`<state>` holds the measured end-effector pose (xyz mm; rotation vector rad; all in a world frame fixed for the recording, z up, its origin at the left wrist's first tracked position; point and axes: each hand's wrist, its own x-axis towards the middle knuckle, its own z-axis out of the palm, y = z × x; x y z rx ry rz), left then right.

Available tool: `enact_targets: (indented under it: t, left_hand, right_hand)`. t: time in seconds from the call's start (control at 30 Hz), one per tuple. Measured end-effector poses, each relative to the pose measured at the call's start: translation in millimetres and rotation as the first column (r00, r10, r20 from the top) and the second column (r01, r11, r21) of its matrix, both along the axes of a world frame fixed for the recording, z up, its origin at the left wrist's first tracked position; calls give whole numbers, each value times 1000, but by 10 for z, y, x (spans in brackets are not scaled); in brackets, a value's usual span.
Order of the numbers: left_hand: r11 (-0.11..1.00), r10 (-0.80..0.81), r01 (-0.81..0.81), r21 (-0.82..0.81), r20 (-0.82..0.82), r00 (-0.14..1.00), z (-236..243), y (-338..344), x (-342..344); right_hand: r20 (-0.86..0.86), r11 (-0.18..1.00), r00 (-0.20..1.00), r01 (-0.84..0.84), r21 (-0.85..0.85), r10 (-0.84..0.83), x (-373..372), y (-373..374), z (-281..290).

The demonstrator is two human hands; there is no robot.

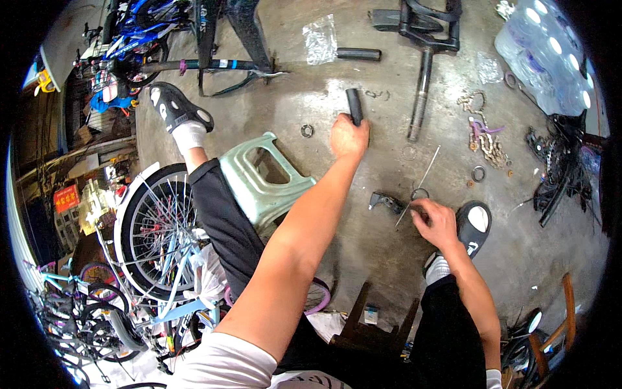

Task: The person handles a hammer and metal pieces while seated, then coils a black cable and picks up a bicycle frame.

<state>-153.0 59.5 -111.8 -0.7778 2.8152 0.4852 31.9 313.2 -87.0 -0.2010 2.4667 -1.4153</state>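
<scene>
My left hand (pixel 348 137) is closed round a short black cylinder (pixel 354 106), whose upper end sticks out past the fingers above the concrete floor. Lower and to the right, my right hand (pixel 435 222) is bent with its fingertips pinched at a thin straight metal rod (pixel 424 173) that slants up and away. Just beyond those fingers a dark metal ring (pixel 420 194) lies by the rod. A small black bracket-like part (pixel 385 201) rests left of the rod. Near my left hand a round bearing-like ring (pixel 306 131) lies on the floor.
A pale green plastic stool (pixel 264 172) stands beside my left leg. Ahead lie a black suspension fork (pixel 424 84), a black tube (pixel 359 54), a clear bag (pixel 321 40) and a dark bike frame (pixel 246 29). Chains (pixel 492 152) and wrapped bottles (pixel 544 55) are at right; bikes crowd the left.
</scene>
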Motion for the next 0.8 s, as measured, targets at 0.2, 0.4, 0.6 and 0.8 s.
enact_targets:
  t: [0.2, 0.4, 0.6, 0.8]
  left_hand:
    - [963, 110, -58, 264, -186, 976, 3, -567, -526]
    - [960, -275, 259, -105, -193, 942, 89, -1147, -299]
    - [947, -317, 315, -56, -32, 948, 165, -735, 271]
    - [962, -189, 198, 188, -62, 980, 77, -653, 387]
  right_hand:
    - [29, 999, 999, 28, -23, -27, -71, -64, 62]
    - [23, 998, 998, 55, -3, -55, -82, -32, -10]
    - [80, 997, 993, 82, -11, -81, -54, 47, 12]
    - [71, 999, 996, 49, -11, -48, -68, 12, -25]
